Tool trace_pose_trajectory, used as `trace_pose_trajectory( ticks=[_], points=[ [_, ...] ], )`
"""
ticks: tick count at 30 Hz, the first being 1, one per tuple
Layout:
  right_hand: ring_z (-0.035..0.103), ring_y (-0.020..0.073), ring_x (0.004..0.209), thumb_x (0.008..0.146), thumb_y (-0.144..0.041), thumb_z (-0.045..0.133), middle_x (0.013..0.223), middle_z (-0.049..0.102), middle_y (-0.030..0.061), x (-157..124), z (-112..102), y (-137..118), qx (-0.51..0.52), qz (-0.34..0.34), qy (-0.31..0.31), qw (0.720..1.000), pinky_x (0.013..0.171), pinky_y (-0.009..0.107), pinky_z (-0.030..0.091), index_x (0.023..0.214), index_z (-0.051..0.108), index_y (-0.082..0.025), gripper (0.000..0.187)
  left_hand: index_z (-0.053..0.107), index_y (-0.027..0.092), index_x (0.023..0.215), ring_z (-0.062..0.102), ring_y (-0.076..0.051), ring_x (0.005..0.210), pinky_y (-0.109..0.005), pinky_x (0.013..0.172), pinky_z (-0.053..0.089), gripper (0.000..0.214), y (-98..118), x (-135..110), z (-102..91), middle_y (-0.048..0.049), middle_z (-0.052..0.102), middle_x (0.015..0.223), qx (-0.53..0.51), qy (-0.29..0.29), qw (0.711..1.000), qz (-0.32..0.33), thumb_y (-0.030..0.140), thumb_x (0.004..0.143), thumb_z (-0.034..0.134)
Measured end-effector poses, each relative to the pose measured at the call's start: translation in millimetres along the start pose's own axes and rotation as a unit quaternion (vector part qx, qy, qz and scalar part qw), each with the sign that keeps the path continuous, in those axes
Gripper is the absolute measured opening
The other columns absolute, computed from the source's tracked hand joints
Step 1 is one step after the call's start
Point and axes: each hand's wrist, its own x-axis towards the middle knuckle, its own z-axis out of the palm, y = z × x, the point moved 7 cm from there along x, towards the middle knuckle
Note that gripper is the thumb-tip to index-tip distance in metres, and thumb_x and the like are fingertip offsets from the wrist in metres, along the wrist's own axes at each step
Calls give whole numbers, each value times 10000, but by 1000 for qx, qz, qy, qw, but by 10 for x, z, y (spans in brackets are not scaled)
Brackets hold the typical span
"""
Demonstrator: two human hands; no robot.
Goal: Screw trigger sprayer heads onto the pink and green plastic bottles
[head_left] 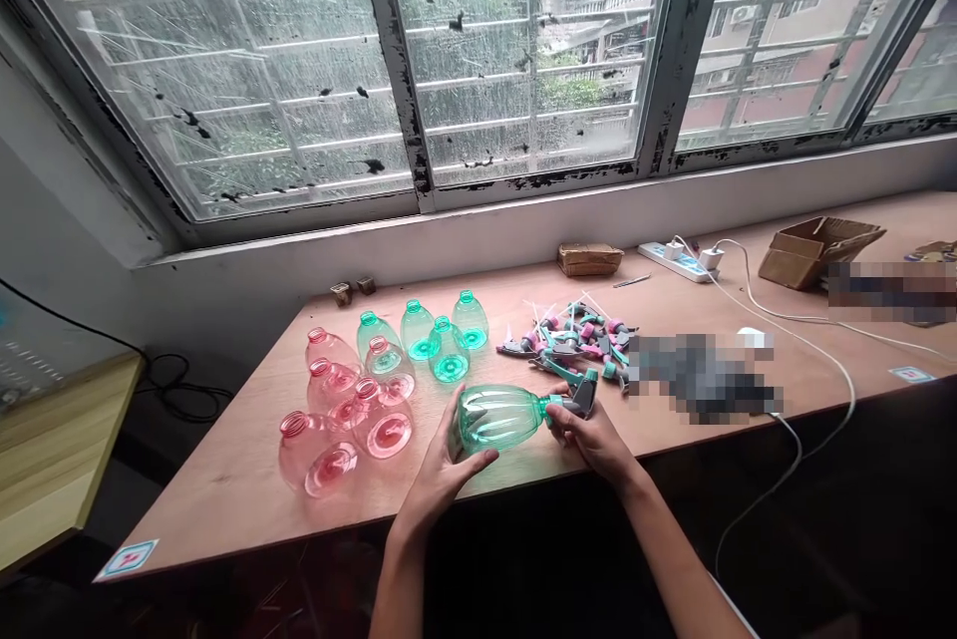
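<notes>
Two bare hands hold a clear green spray bottle on its side at the lower centre of the frame, above the front edge of a wooden worktop. The left hand is curved around the bottle's base, thumb along the near side. The right hand is closed, fingers pinching around the collar of a grey-and-green trigger spray head at the neck, which points right.

Left of centre, capless bottles stand upright in a cluster: clear pink ones in front and to the left, four clear green ones behind. Just right of centre lies a jumbled pile of spray heads in pink, teal and grey. A pixelated patch beside it hides its contents. A white power strip and an open cardboard box sit at the right, below a grimy, barred window.
</notes>
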Motion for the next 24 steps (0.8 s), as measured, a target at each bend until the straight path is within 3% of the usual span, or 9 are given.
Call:
trace_pose_trajectory(
  ticks=[6,14,19,24],
  points=[
    [455,89,437,752,-435,813,592,566,-52,9,-45,28,-28,13,29,999,434,225,332,948,574,-188,396,263,340,1533,244,-300,1492,-473,1235,168,959,66,4,-25,-32,358,1585,62,39,997,-13,278,742,800],
    [480,84,463,789,-420,790,612,592,-37,24,-2,32,-61,73,24,995,467,218,380,963,576,-172,370,307,344,1514,255,-322,1486,-549,1226,167,901,-9,65,-119,-51,360,1584,103,41,994,-15,299,754,787],
    [490,84,472,783,-432,796,629,612,-30,55,39,65,-63,115,23,991,477,216,398,956,579,-173,379,384,341,1475,302,-357,1462,-566,1213,219,845,-81,112,-194,-45,406,1556,112,72,991,-31,287,738,795],
    [542,107,500,801,-452,777,674,664,2,66,-41,59,-52,124,28,990,498,229,425,1064,612,-185,410,478,354,1390,409,-350,1406,-496,1146,403,758,-76,147,-236,-25,506,1482,91,90,991,-49,316,710,811]
  ],
)
